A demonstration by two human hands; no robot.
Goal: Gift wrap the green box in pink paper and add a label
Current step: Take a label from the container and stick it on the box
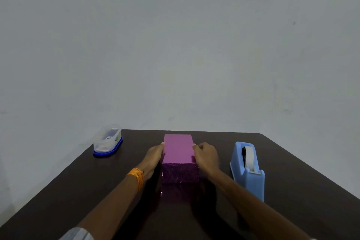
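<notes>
An orange thread (136, 176) is worn on the left wrist. The box (178, 148), fully covered in pink paper (180, 174), is set mid-table (58, 191) and held between both hands. The left hand (154, 155) is laid flat against its left side, fingers straight. On the right hand (206, 157), fingers are curled over the upper right edge. A tape dispenser (247, 169) is placed near the right; a clear container (107, 141) is noted far left.
</notes>
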